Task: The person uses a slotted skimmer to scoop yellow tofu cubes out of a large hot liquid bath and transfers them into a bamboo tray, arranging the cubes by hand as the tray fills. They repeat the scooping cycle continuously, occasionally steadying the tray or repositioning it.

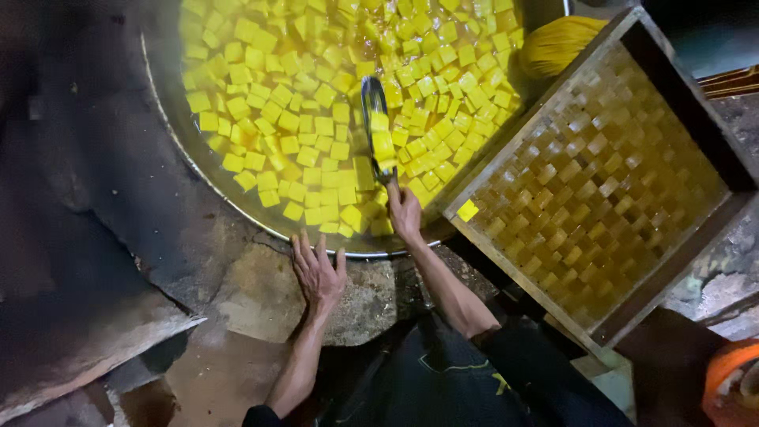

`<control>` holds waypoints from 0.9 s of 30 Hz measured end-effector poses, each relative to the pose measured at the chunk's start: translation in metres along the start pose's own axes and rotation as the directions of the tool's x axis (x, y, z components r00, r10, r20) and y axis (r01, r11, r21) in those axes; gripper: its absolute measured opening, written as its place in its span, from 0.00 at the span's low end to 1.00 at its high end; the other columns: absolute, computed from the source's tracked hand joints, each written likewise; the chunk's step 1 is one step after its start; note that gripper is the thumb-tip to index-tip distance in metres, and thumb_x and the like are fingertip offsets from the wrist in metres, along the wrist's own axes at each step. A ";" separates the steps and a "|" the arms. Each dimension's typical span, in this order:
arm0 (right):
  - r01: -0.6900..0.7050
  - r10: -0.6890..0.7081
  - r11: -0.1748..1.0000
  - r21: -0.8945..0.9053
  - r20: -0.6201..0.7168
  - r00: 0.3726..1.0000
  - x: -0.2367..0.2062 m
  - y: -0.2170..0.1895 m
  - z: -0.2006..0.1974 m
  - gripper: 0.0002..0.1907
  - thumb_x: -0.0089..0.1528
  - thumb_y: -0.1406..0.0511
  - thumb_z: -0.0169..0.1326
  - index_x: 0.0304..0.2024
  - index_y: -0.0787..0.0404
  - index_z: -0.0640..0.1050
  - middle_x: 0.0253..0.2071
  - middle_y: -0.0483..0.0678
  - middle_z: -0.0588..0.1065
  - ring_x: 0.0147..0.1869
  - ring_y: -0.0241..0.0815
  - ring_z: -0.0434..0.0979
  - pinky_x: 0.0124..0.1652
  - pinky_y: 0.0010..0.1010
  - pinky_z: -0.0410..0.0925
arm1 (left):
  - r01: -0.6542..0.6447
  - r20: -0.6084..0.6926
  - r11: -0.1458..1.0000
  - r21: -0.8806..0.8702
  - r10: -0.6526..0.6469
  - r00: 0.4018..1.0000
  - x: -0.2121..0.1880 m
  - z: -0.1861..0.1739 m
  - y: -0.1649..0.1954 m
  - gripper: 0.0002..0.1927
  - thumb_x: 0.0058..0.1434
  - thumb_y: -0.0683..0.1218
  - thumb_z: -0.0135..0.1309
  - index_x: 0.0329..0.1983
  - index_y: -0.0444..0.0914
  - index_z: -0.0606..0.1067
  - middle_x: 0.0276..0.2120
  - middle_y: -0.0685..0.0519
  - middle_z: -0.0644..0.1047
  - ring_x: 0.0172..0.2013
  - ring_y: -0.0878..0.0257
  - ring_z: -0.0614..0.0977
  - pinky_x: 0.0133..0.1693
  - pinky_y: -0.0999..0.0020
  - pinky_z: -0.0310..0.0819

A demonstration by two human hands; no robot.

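A long flat metal spatula (376,126) lies over the yellow liquid in the wide round metal pan (170,119), blade pointing away, carrying a row of bright yellow tofu cubes (382,142). More yellow cubes float crowded all around it. Its handle end sits in the right hand (404,212).

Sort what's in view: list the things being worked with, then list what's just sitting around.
In use:
- right hand gripping a metal ladle
- yellow cubes floating in the big pan
- left hand resting flat on the stone ledge at the pan's rim
- woven bamboo tray holding one cube

Lying about:
- orange container
- yellow bundle
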State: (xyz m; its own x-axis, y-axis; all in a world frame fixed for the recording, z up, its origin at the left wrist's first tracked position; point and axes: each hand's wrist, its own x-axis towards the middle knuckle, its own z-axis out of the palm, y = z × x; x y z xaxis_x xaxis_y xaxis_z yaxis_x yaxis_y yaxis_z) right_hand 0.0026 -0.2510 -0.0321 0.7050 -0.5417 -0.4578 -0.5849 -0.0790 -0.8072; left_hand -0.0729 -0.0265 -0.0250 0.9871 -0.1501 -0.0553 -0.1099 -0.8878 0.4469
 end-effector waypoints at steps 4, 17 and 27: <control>-0.087 0.087 0.991 -0.106 -0.009 0.996 -0.023 0.023 -0.016 0.25 0.66 0.51 0.52 0.32 0.68 0.78 0.23 0.49 0.76 0.26 0.39 0.75 0.30 0.36 0.69 | -0.003 0.022 1.000 -0.003 0.003 1.000 0.001 -0.003 0.003 0.31 0.66 0.57 0.54 0.65 0.34 0.68 0.72 0.33 0.57 0.72 0.34 0.55 0.67 0.36 0.52; -0.038 -0.037 0.911 -0.411 -0.173 0.984 0.026 -0.004 0.001 0.25 0.65 0.48 0.53 0.43 0.65 0.79 0.35 0.63 0.79 0.43 0.65 0.79 0.43 0.50 0.69 | -0.005 0.016 1.000 0.020 0.005 1.000 0.001 0.005 -0.002 0.31 0.66 0.57 0.53 0.66 0.35 0.67 0.72 0.33 0.57 0.72 0.35 0.54 0.67 0.37 0.50; 0.074 -0.087 0.991 -0.108 -0.119 0.989 0.067 -0.041 0.017 0.24 0.67 0.50 0.54 0.38 0.66 0.79 0.28 0.54 0.78 0.30 0.47 0.79 0.32 0.39 0.70 | -0.053 -0.056 0.998 0.018 0.054 0.997 -0.003 0.013 -0.004 0.30 0.67 0.56 0.53 0.64 0.32 0.69 0.71 0.32 0.58 0.72 0.35 0.55 0.67 0.37 0.52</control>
State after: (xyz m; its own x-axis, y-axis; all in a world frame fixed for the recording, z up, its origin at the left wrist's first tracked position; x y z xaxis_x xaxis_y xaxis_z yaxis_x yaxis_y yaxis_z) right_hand 0.0804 -0.2699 -0.0355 0.7006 -0.6282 -0.3384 -0.5710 -0.2091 -0.7939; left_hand -0.0766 -0.0281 -0.0379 0.9847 -0.1732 0.0193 -0.1644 -0.8862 0.4331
